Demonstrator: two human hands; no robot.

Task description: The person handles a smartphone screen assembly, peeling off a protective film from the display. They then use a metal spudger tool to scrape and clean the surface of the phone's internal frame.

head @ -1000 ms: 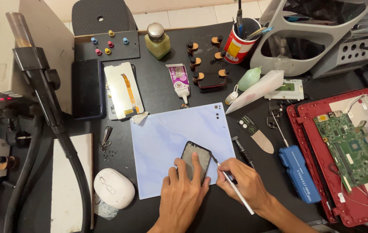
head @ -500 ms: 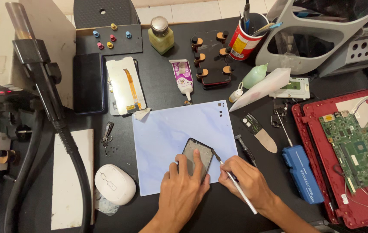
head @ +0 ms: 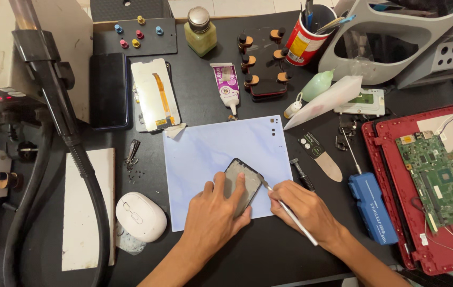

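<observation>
Pressing, left hand [head: 213, 215]: laid flat over the lower part of a small dark phone panel [head: 242, 180], fingers spread and extended, pinning it down rather than curled around it.
Gripping, right hand [head: 303, 207]: fingers closed around a thin silver tool [head: 290, 215], held like a pen, tip set against the right edge of the phone panel.
Phone panel: tilted, lying on the lower right part of a pale blue work mat [head: 216, 149], grey inner face up, partly hidden by the left fingers.
Work mat: spread on a black table [head: 269, 255], near its middle.
Left of mat: white rounded mouse-like device [head: 141, 215] just beside the lower left corner; small screws and tweezers [head: 132, 154] above it; white slab [head: 88, 204] further left.
Above mat: white phone frame with an orange ribbon cable [head: 156, 95], dark phone [head: 108, 90] beside it, purple and white glue tube [head: 226, 85], greenish bottle with a metal cap [head: 200, 32], black phone clamped with wood-tipped clips [head: 263, 66].
Top right: red cup [head: 303, 40] holding pens and tools.
Right of mat: flat spudger [head: 322, 159], blue screwdriver case [head: 372, 207], well apart from the right hand.
Far right: red laptop shell [head: 396, 212] opened up, green circuit board [head: 439, 178] exposed inside.
Far left: black hose and nozzle [head: 62, 117] running down the table edge.
</observation>
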